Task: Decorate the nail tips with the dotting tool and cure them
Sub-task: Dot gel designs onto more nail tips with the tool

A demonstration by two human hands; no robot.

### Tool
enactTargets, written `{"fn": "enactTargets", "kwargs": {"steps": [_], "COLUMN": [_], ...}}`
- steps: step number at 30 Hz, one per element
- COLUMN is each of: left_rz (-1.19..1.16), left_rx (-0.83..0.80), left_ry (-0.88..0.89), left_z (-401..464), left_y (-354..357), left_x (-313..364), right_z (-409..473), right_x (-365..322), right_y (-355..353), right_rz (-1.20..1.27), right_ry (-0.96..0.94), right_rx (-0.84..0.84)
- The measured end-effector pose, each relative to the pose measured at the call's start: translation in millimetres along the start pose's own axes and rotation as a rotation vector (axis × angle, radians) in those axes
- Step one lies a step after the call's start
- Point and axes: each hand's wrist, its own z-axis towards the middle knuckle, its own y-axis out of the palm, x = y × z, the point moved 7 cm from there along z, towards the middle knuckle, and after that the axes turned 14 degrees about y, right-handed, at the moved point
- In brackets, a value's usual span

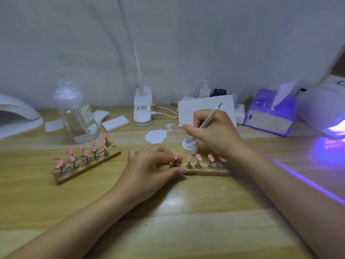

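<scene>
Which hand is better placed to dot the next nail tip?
Right. The right hand already grips the dotting tool over the gel pot; the left hand is pinching the stand.

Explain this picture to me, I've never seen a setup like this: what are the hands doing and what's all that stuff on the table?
One picture, taken from a camera on the person's head, looking down at a wooden table. The right hand holds a slim beige dotting tool, its lower end at a small white open jar. The left hand steadies a wooden strip of pink nail tips on metal stands. More strips lie left. A white curing lamp glows purple at right.
</scene>
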Motion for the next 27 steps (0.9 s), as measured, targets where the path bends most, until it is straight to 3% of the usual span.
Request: {"fn": "enactTargets", "kwargs": {"steps": [8,14,21,27], "left_rz": [-0.056,-0.089,0.047,-0.172], "left_rx": [0.020,0.043,0.051,0.168], "left_ry": [-0.059,-0.057,0.193,0.253], "left_z": [-1,-1,-2,1], "left_y": [-1,-2,-4,-14], "left_x": [-6,-5,16,39], "right_z": [-2,-1,-29,-70], "right_x": [2,-11,-8,9], "right_y": [1,-29,-40,-46], "right_rz": [0.046,0.356,0.691,0.813], "right_ry": [0.060,0.157,0.410,0.420], "right_rx": [-0.038,0.072,-0.101,-0.135]}}
